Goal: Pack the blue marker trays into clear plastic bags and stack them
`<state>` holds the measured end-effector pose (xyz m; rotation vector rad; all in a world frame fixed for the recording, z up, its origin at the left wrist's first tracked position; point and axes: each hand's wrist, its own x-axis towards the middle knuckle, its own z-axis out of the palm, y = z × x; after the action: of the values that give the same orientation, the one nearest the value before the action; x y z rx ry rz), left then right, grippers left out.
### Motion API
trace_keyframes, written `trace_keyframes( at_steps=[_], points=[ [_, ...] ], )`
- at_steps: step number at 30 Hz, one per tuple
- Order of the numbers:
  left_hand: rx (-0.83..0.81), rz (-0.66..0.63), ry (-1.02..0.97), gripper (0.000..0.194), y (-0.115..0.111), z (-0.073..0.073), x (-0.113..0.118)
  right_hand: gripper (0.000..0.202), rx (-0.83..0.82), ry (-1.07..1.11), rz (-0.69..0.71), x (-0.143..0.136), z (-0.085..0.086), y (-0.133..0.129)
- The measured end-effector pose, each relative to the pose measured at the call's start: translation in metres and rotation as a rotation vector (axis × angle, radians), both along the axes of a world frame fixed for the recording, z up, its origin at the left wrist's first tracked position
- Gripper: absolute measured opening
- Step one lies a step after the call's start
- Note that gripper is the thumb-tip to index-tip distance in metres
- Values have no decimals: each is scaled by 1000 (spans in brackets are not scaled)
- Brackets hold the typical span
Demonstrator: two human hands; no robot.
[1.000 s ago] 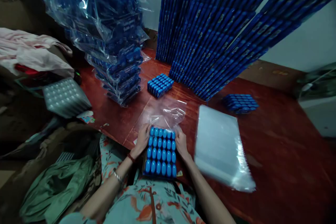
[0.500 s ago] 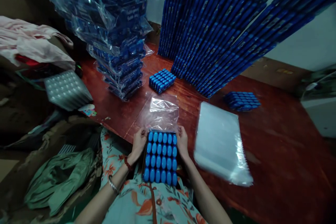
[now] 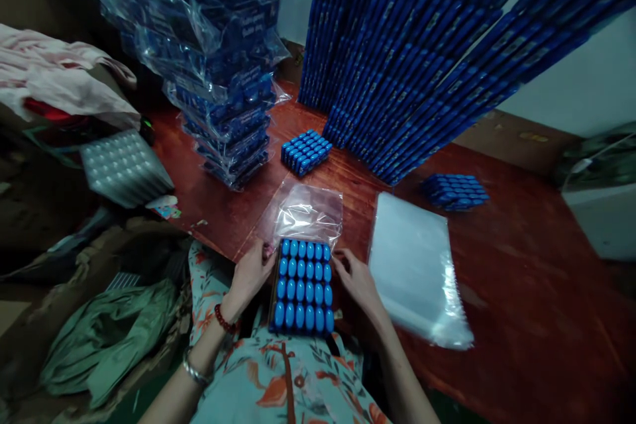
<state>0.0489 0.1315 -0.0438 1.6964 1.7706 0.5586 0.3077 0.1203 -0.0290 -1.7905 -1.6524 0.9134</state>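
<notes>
A block of glossy blue oval pieces in rows [image 3: 303, 288] rests at the table's front edge, close against my body. A clear plastic bag [image 3: 311, 209] lies flat just beyond it, its near edge meeting the block's far end. My left hand [image 3: 250, 275] is at the block's far left corner, fingers pinched at the bag's edge. At the far right corner, my right hand [image 3: 358, 283] has thumb and forefinger closed on the other side of the bag. How far the bag covers the block cannot be made out.
Flat clear bags [image 3: 420, 265] are piled to the right. Smaller blue blocks sit behind [image 3: 307, 151] and at far right [image 3: 456, 191]. Bagged blue packs [image 3: 233, 93] form a tall stack at left; blue packs [image 3: 397, 59] tower at the back. Silvery trays [image 3: 124, 169] stand left.
The blue block has moved slightly away from my body, toward the bag. Both hands have spread a little outward, and the bag has shifted slightly to the right.
</notes>
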Motion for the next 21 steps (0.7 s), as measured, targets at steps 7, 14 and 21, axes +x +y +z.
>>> trace_keyframes(
  at_steps=[7, 14, 21],
  points=[
    [142, -180, -244, 23, 42, 13, 4, 32, -55, 232, 221, -5, 7, 69],
    [261, -303, -119, 20, 8, 24, 0, 20, 263, 90, 198, -12, 20, 25],
    [520, -565, 149, 28, -60, 24, -13, 21, 571, -117, 292, -4, -1, -80]
  ],
)
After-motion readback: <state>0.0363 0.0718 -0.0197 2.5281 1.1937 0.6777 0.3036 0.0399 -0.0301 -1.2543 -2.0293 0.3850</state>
